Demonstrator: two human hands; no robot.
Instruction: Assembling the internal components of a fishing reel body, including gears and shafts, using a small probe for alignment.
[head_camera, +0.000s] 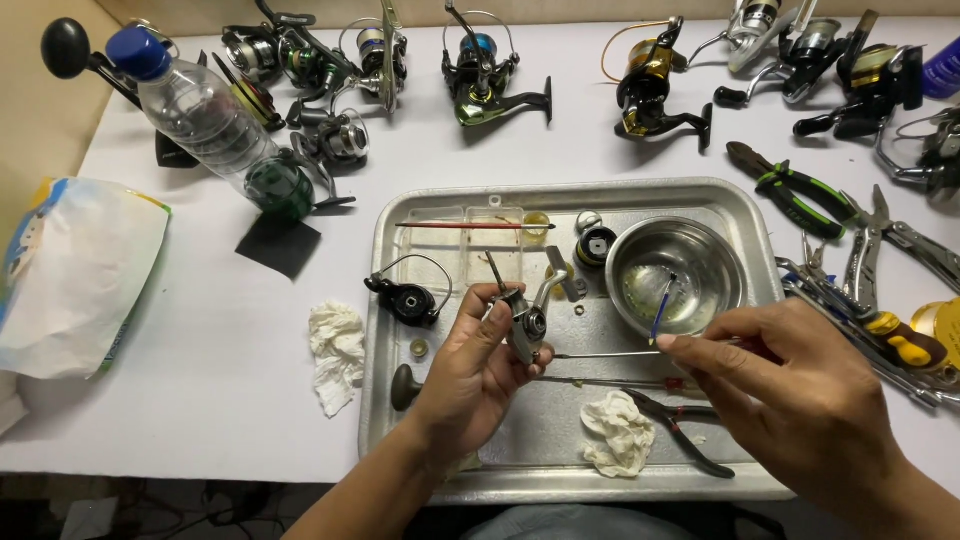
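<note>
My left hand grips a small grey reel body, fingers wrapped around it, just above the metal tray. My right hand pinches a thin screwdriver whose tip points left toward that reel body, almost touching it. Just beyond my right fingertips sits a steel bowl with a small brush leaning inside. Below and between both hands lies a crumpled tissue, beside red-handled pliers.
</note>
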